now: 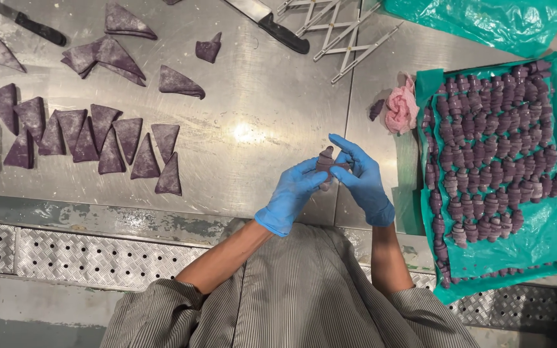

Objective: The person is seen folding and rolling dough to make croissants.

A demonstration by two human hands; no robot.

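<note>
Both hands wear blue gloves and meet over the steel table (259, 96). My left hand (293, 193) and my right hand (361, 175) together grip a small rolled purple dough piece (325, 161), held upright between the fingertips. Several flat purple dough triangles (101, 138) lie in overlapping rows at the left of the table, with a few loose ones further back. At the right, a tray lined with green plastic (536, 238) holds several rows of rolled purple dough pieces (494, 154).
A black-handled knife (272, 26) and a metal expanding dough cutter (336, 29) lie at the table's back. Another knife (27, 24) is at the back left. A pink cloth (401, 108) sits beside the tray. Checker-plate ledge (85, 254) runs below the table edge.
</note>
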